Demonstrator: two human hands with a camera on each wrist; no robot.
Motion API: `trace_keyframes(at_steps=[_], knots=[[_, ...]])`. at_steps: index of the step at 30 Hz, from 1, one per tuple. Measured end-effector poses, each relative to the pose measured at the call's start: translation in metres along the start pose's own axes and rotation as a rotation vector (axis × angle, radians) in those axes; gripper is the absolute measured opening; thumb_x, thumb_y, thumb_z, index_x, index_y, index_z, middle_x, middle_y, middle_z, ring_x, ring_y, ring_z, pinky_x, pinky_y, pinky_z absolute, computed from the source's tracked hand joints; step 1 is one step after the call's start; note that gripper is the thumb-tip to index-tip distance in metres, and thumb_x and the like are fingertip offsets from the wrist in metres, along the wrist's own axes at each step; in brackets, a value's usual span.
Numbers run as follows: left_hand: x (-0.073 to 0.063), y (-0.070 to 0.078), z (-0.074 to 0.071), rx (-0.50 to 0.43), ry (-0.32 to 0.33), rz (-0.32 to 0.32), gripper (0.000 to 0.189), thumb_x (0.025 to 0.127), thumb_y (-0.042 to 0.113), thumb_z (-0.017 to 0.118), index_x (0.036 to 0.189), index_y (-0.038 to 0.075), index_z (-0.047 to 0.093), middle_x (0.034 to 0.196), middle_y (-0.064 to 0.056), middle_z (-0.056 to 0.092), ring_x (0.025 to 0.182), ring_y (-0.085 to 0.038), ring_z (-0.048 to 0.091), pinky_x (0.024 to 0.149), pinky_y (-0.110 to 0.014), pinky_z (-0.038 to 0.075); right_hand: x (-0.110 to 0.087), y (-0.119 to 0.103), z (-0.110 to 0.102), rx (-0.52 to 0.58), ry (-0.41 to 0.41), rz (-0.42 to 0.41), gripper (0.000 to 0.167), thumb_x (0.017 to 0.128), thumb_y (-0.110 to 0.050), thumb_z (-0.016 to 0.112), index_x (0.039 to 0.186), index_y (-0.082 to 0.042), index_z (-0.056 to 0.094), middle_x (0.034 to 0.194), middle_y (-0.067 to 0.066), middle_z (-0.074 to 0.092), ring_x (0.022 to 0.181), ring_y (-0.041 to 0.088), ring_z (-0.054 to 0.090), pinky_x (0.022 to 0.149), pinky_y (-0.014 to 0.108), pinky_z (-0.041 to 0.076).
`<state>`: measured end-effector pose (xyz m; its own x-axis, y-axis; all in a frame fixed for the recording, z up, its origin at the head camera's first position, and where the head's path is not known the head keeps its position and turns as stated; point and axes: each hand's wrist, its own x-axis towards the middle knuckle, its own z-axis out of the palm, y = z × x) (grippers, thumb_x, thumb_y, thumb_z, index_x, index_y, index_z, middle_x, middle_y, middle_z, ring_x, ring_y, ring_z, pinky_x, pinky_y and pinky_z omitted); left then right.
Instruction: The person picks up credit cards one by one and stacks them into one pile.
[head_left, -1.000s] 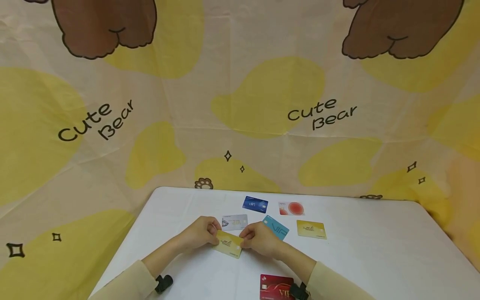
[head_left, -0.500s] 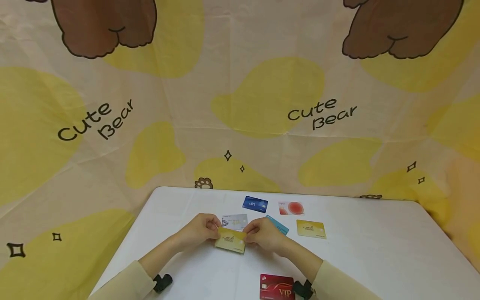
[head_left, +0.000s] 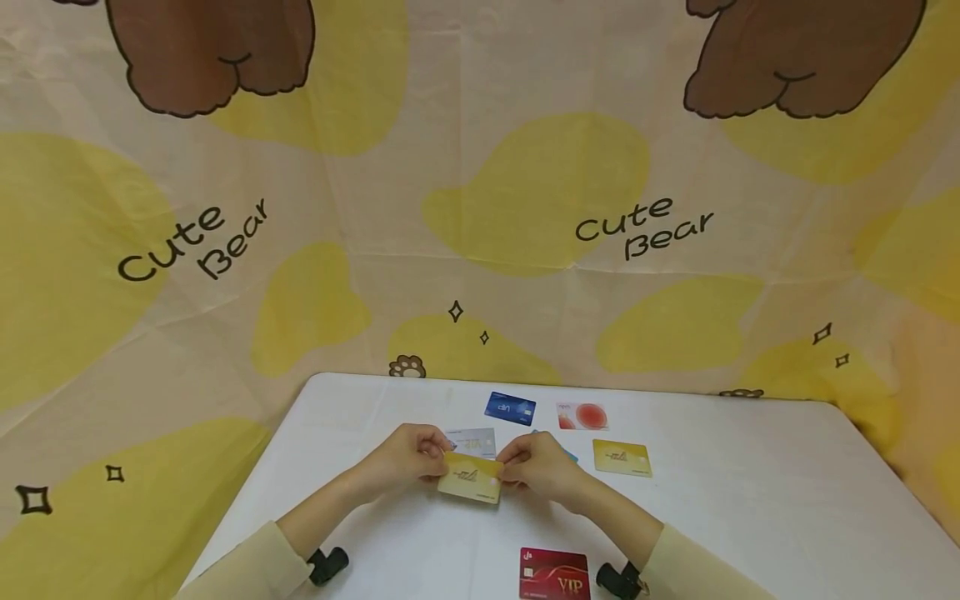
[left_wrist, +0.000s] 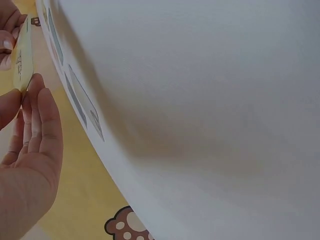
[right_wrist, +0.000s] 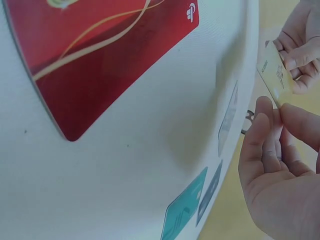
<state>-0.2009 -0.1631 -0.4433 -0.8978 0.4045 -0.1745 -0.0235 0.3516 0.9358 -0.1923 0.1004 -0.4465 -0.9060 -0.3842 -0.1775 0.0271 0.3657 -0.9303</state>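
A gold card (head_left: 470,478) is held above the white table between both hands, its printed face toward the head camera. My left hand (head_left: 406,458) pinches its left end between thumb and fingers. At the opposite end, thumb and fingertips of my right hand (head_left: 545,471) pinch the edge. Both wrist views show the gold card (left_wrist: 23,60) raised off the tabletop. Just behind it lies a silver-grey card (head_left: 480,440), partly covered in the head view. A teal card (right_wrist: 184,207) is mostly hidden behind my right hand in the head view.
Flat on the white table (head_left: 750,500) are a blue card (head_left: 511,408), a white card with a red circle (head_left: 583,416) and another gold card (head_left: 622,457). A red VIP card (head_left: 554,573) lies at the front near my right wrist. A patterned cloth hangs behind.
Both hands have shifted slightly right and up with the gold card, which has turned more level. My right hand now covers more of the teal card, and the red card is less covered.
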Motion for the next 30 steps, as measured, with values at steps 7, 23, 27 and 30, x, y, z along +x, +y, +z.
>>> trace_keyframes(at_steps=[7, 23, 27, 30], knots=[[-0.003, 0.005, 0.004, -0.011, 0.000, 0.018, 0.019, 0.087, -0.005, 0.075, 0.104, -0.005, 0.067, 0.083, -0.005, 0.063, 0.076, -0.015, 0.065, 0.071, -0.028, 0.061, -0.005, 0.002, -0.003, -0.004, 0.010, -0.019, 0.008, 0.092, -0.001, 0.076, 0.099, 0.001, 0.074, 0.082, 0.005, 0.071, 0.076, 0.019, 0.069, 0.071, 0.035, 0.062], [-0.005, 0.011, 0.019, -0.065, -0.015, 0.038, 0.021, 0.084, -0.004, 0.076, 0.104, -0.004, 0.069, 0.083, -0.004, 0.066, 0.073, -0.015, 0.067, 0.070, -0.032, 0.063, -0.027, 0.003, -0.017, 0.022, 0.004, -0.038, 0.010, 0.092, -0.003, 0.076, 0.100, 0.003, 0.073, 0.084, 0.005, 0.071, 0.077, 0.018, 0.070, 0.074, 0.040, 0.064], [-0.006, 0.013, 0.025, -0.080, -0.013, 0.040, 0.022, 0.083, -0.003, 0.076, 0.104, -0.004, 0.069, 0.083, -0.004, 0.066, 0.072, -0.016, 0.067, 0.069, -0.033, 0.063, -0.032, 0.004, -0.021, 0.027, 0.008, -0.022, 0.010, 0.092, -0.003, 0.076, 0.101, 0.003, 0.072, 0.084, 0.006, 0.070, 0.078, 0.018, 0.069, 0.074, 0.038, 0.064], [-0.006, 0.015, 0.028, -0.075, -0.014, 0.034, 0.022, 0.083, -0.003, 0.077, 0.104, -0.003, 0.070, 0.083, -0.004, 0.066, 0.072, -0.015, 0.068, 0.068, -0.032, 0.063, -0.037, 0.004, -0.024, 0.031, 0.007, -0.004, 0.011, 0.093, -0.003, 0.076, 0.101, 0.003, 0.072, 0.084, 0.006, 0.070, 0.078, 0.018, 0.069, 0.075, 0.037, 0.064]])
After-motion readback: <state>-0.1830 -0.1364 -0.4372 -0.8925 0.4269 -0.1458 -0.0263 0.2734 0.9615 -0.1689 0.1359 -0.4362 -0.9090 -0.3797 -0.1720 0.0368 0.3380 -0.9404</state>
